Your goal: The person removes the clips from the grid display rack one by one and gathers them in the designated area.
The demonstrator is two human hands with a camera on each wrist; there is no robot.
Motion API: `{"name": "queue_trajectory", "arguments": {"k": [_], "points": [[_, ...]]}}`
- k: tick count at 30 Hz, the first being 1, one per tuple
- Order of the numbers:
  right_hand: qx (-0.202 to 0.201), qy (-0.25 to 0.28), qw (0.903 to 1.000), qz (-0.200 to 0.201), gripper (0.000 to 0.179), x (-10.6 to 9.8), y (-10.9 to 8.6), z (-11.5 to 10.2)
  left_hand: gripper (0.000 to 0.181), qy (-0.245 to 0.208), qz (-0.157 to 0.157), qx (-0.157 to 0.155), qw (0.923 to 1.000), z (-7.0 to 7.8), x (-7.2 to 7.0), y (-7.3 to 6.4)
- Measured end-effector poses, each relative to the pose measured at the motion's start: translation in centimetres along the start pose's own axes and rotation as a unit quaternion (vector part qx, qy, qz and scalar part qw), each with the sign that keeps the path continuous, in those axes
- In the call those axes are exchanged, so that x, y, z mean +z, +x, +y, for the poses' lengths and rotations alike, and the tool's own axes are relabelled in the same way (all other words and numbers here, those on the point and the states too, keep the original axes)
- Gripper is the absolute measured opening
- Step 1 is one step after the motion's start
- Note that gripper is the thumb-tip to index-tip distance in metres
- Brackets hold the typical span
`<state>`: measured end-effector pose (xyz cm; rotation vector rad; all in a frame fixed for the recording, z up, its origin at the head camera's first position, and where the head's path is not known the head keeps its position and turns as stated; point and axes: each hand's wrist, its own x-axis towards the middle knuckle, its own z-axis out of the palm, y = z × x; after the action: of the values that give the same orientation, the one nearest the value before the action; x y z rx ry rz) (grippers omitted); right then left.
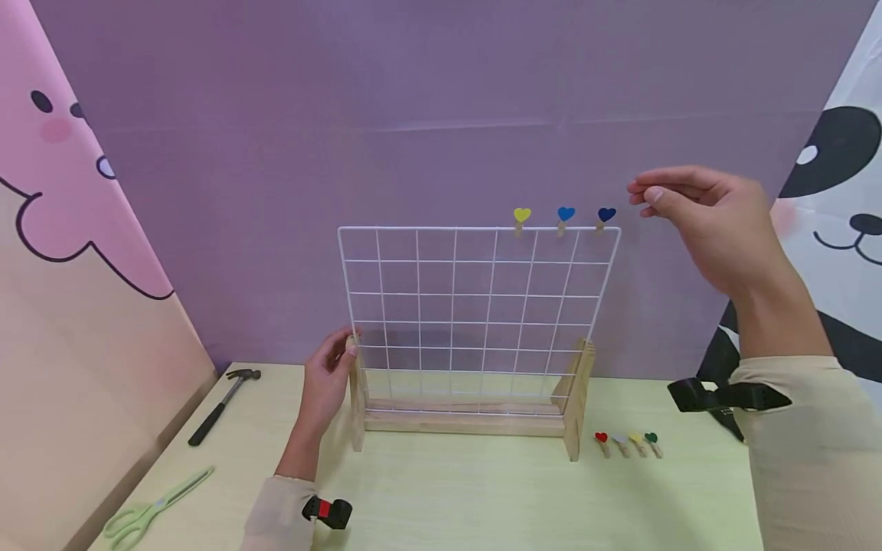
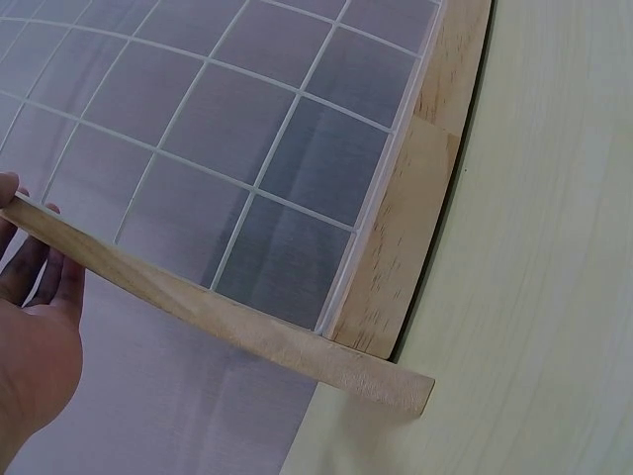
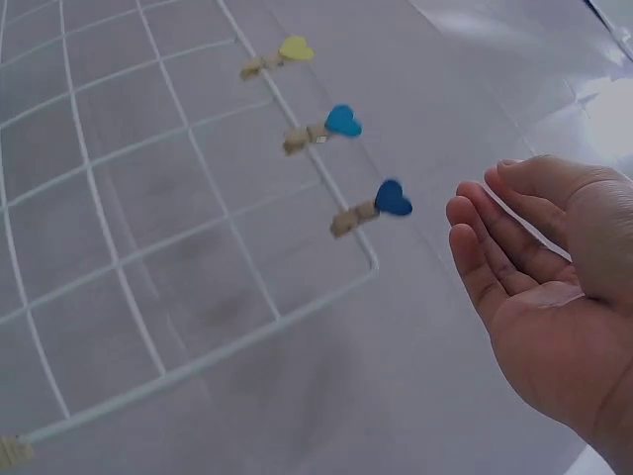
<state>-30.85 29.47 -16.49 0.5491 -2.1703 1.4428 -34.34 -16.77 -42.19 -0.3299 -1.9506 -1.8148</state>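
Note:
A white wire grid [image 1: 452,293] stands in a wooden stand [image 1: 465,423]. My left hand [image 1: 328,383] grips the stand's left upright [image 2: 247,332] near its top, thumb on one side and fingers on the other. Clipped along the grid's top wire, toward the right, are three small wooden clothespins with hearts: a yellow one [image 1: 522,216], a light blue one [image 1: 566,215] and a dark blue one [image 1: 605,216]. My right hand [image 1: 713,222] hovers just right of the dark blue one. Its fingers are loosely bent and hold nothing, as the right wrist view [image 3: 554,287] also shows.
Several heart clothespins [image 1: 638,441], with red, white, yellow and green hearts, lie in a row on the table [image 1: 441,490] right of the stand. At the left lie a hammer [image 1: 222,408] and green-handled scissors [image 1: 155,510]. A purple backdrop [image 1: 441,99] rises behind.

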Motion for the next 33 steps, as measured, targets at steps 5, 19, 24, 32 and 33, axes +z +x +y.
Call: {"name": "queue_trajectory", "arguments": {"k": [5, 19, 24, 32, 33], "points": [[-0.027, 0.091, 0.9951, -0.027, 0.036, 0.9, 1.1, -1.3, 0.035, -0.003, -0.003, -0.002, 1.0000, -0.1, 0.1, 0.0], [-0.021, 0.089, 0.9936, -0.065, 0.027, 4.9, 3.0, -3.5, 0.035, -0.005, -0.007, 0.000, 1.0000, -0.1, -0.2, -0.1], [0.007, 0.067, 0.9946, -0.080, 0.029, 6.1, 3.5, -4.0, 0.035, -0.005, -0.009, 0.001, 0.9999, 0.1, -0.3, -0.1], [0.017, 0.020, 0.9946, -0.100, 0.029, 8.2, 4.3, -4.3, 0.035, 0.005, -0.007, -0.002, 1.0000, 0.1, -0.4, -0.2], [0.018, 0.012, 0.9946, -0.102, 0.029, 8.3, 4.3, -4.3, 0.035, 0.006, -0.006, -0.002, 1.0000, 0.1, -0.4, -0.2]]}}
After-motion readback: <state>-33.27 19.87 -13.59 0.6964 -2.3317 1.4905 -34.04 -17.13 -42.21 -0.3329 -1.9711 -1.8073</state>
